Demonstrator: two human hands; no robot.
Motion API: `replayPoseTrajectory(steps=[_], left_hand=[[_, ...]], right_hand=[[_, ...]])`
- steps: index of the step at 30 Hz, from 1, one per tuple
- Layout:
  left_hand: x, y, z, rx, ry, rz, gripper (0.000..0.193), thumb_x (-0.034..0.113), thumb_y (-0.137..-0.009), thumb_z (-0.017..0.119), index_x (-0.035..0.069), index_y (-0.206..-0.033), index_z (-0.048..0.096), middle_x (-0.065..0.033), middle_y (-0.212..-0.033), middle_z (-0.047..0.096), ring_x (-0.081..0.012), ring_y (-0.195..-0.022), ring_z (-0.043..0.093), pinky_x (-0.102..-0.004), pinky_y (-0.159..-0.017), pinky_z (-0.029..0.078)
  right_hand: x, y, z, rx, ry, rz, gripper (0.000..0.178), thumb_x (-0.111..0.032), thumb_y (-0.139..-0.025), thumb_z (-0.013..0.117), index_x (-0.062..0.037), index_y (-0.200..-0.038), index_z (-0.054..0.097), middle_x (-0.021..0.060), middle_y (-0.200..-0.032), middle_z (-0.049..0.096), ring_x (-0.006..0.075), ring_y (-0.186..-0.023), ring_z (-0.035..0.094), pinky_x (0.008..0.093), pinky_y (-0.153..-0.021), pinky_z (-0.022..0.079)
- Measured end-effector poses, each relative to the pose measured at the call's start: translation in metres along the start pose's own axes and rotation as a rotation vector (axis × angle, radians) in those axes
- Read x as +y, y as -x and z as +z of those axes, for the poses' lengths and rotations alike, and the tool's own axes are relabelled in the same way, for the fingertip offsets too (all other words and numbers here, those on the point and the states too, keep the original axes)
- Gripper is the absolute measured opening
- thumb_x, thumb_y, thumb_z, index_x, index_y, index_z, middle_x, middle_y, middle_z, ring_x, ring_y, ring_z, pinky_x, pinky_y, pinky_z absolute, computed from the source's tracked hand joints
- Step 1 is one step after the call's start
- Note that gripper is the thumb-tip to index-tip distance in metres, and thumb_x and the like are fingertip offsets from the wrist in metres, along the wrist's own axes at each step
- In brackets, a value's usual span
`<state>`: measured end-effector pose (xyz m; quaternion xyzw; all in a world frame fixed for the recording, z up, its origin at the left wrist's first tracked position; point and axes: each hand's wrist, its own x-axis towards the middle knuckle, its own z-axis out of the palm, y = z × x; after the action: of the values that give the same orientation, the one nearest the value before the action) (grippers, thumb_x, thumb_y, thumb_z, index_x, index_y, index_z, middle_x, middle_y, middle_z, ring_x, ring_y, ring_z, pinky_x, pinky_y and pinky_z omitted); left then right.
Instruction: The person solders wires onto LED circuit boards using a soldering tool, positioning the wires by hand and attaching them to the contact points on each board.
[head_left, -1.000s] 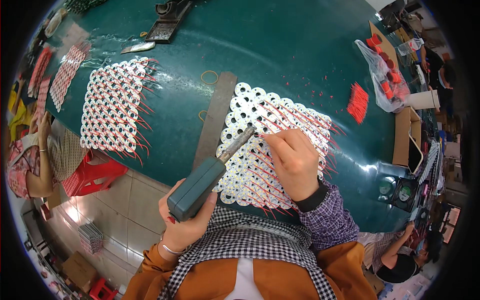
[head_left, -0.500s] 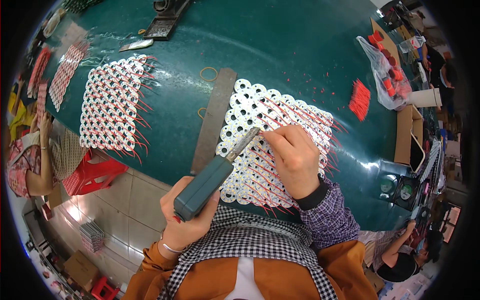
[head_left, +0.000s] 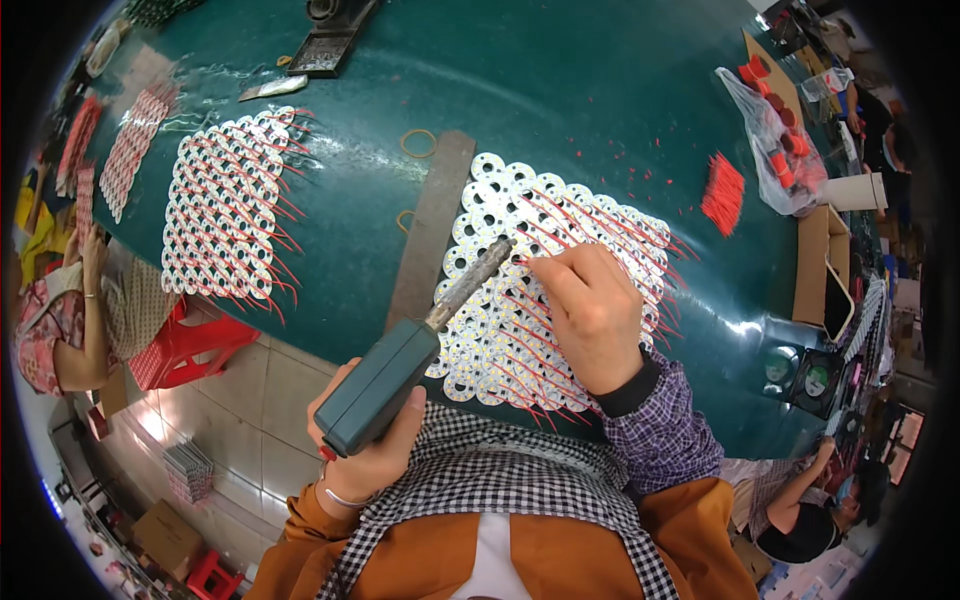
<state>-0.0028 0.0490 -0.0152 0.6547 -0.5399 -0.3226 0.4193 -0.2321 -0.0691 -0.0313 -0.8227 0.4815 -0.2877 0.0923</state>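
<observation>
Gripped in my left hand (head_left: 375, 445) is a soldering iron (head_left: 378, 385) with a dark green, gun-like body. Its metal barrel slants up and right, with the tip over a panel of round white LED boards (head_left: 465, 365). My right hand (head_left: 592, 310) rests above that panel, thumb and forefinger pinched together near the tip. A short red wire (head_left: 524, 262) shows at those fingertips. Rows of red wires (head_left: 560, 215) cover the panel's right part, while the boards at its upper left show no wires. A flat brown metal bar (head_left: 430, 230) lies along the panel's left edge.
Left of the bar lies another wired LED panel (head_left: 225, 205). A bundle of red wires (head_left: 722, 195) sits to the right, near a plastic bag (head_left: 768, 150) of red spools. At the back stands a dark metal stand (head_left: 335, 45). Co-workers sit at both sides.
The soldering iron's tip has lifted slightly away from my right fingertips, and its body has shifted down and left. My right hand stays nearly in place, still pinching.
</observation>
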Motion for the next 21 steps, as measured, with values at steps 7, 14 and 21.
replayPoseTrajectory(steps=[7,14,21], left_hand=[[0.003,-0.001,-0.004,-0.017,0.001,0.049,0.026,0.001,-0.077,0.079,-0.005,-0.102,0.072,-0.0153,-0.098,0.071,-0.0220,-0.077,0.070,-0.0297,-0.068,0.056],[0.009,-0.004,-0.006,-0.026,-0.042,0.084,0.023,-0.001,-0.077,0.078,-0.005,-0.099,0.071,-0.0136,-0.095,0.071,-0.0211,-0.074,0.069,-0.0284,-0.065,0.054],[0.006,-0.007,-0.003,-0.041,-0.015,0.096,0.019,-0.001,-0.078,0.078,-0.005,-0.095,0.070,-0.0109,-0.090,0.070,-0.0181,-0.070,0.067,-0.0269,-0.063,0.052]], right_hand=[[-0.009,-0.001,-0.010,0.042,0.014,-0.067,0.020,0.003,-0.073,0.070,-0.0024,-0.093,0.069,0.0067,-0.079,0.056,0.0237,-0.073,0.060,0.0363,-0.060,0.048],[-0.008,0.001,0.000,0.004,-0.012,-0.047,0.018,0.002,-0.076,0.071,-0.0019,-0.093,0.069,0.0071,-0.076,0.054,0.0235,-0.068,0.059,0.0360,-0.056,0.048],[-0.007,0.002,0.005,0.020,0.008,-0.058,0.018,0.002,-0.075,0.071,-0.0023,-0.092,0.069,0.0069,-0.077,0.054,0.0232,-0.068,0.060,0.0359,-0.055,0.048]])
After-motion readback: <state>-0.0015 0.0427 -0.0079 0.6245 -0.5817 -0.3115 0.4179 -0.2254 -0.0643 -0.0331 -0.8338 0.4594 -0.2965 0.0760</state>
